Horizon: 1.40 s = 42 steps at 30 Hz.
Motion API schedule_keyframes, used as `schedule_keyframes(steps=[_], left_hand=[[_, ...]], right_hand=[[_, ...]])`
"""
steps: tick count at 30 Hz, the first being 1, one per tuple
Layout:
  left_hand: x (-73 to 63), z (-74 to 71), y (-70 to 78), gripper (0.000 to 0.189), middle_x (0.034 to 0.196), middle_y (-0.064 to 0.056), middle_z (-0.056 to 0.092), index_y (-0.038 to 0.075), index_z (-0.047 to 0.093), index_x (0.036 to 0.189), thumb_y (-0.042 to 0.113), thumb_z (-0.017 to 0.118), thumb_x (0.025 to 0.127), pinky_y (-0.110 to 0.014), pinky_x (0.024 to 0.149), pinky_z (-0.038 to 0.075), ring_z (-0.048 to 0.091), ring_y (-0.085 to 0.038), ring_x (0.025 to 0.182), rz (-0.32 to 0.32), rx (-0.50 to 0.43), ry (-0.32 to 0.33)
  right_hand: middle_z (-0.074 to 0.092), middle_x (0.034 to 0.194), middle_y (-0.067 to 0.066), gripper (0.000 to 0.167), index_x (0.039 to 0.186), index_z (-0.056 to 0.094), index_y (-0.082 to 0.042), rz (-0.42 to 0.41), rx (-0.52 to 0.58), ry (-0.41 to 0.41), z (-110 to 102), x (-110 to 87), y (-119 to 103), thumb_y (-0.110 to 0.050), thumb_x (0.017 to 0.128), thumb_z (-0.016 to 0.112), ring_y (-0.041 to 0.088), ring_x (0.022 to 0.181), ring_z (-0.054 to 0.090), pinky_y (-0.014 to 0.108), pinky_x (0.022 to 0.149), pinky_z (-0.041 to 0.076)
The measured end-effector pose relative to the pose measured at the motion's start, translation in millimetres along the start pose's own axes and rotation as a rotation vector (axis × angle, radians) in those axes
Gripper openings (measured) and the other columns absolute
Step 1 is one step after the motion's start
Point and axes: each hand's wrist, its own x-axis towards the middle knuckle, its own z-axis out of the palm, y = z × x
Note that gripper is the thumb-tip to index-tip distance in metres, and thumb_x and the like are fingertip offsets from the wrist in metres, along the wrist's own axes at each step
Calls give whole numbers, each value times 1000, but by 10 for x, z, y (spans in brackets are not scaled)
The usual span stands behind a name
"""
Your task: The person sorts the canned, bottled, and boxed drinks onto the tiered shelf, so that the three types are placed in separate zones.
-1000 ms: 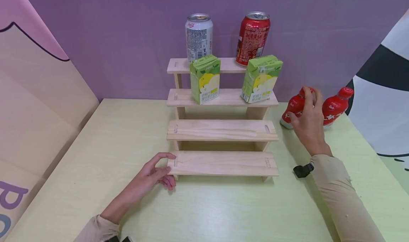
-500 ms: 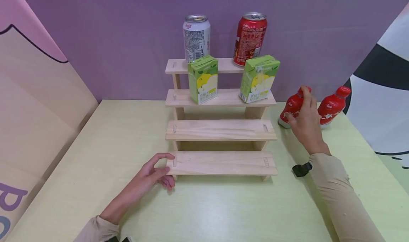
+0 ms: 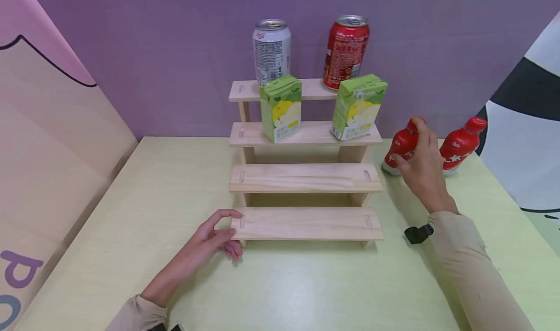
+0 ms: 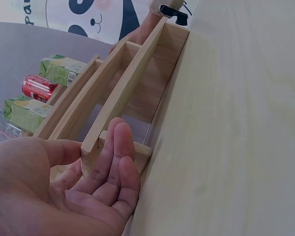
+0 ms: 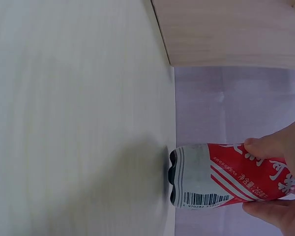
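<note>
A stepped wooden display stand (image 3: 306,178) stands on the table. My left hand (image 3: 205,238) holds the left end of its lowest step, thumb at the front edge and index finger on top. In the left wrist view the other fingers of that left hand (image 4: 96,184) lie loosely bent by the step's end. To the right of the stand, my right hand (image 3: 424,170) grips a red plastic bottle (image 3: 401,146). In the right wrist view, thumb and fingers lie on opposite sides of the bottle (image 5: 226,174), its base close to or on the tabletop.
A second red bottle (image 3: 461,144) stands just right of the right hand. On the top step are a white can (image 3: 272,51) and a red can (image 3: 346,54). The step below bears two green juice cartons, left carton (image 3: 281,110) and right carton (image 3: 358,108). A purple backdrop (image 3: 183,63) rises behind.
The right hand's fingers have shifted slightly on the bottle, which stays in place. The left hand keeps its place on the lowest step; the head view sways a little.
</note>
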Motion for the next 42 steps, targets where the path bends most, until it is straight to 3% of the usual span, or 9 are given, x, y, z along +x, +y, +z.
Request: schedule_keyframes(steps=[15, 26, 35, 38, 40, 42], left_hand=[[7, 0, -10, 37, 87, -25, 69, 13, 38, 142, 20, 47, 107, -44, 77, 58, 68, -37, 78, 13, -13, -12], [6, 4, 4, 37, 88, -24, 70, 14, 38, 143, 21, 47, 107, -45, 77, 59, 68, -35, 78, 3, -14, -5], [-2, 2, 3, 38, 88, -24, 70, 16, 38, 143, 23, 48, 107, -44, 77, 59, 68, -35, 78, -8, -12, 3], [-3, 1, 3, 38, 88, -24, 70, 15, 38, 143, 22, 48, 107, -45, 77, 59, 68, -35, 78, -6, -10, 2], [-3, -1, 2, 38, 88, -24, 70, 15, 38, 143, 22, 47, 107, -44, 77, 58, 68, -35, 78, -3, -7, -1], [-5, -2, 4, 38, 88, -24, 70, 15, 38, 143, 22, 47, 107, -44, 77, 59, 68, -34, 78, -4, -5, -2]], right_hand=[[41, 147, 20, 100, 156, 25, -26, -90, -12, 21, -251, -102, -238, 3, 78, 81, 40, 133, 41, 70, 94, 44], [42, 146, 20, 103, 156, 25, -23, -160, -38, 53, -401, -175, -397, 4, 75, 83, 38, 120, 45, 67, 82, 50], [43, 146, 18, 104, 156, 28, -22, -189, -47, 61, -522, -208, -566, 4, 72, 85, 36, 126, 45, 62, 81, 51], [43, 147, 17, 104, 156, 28, -22, -187, -51, 71, -572, -218, -626, 3, 72, 86, 35, 125, 46, 53, 81, 51], [44, 147, 16, 104, 155, 29, -22, -189, -52, 85, -609, -229, -658, 3, 72, 86, 35, 123, 48, 33, 84, 50], [44, 147, 15, 104, 155, 29, -21, -204, -54, 103, -650, -243, -687, 3, 72, 86, 34, 122, 49, 18, 81, 41]])
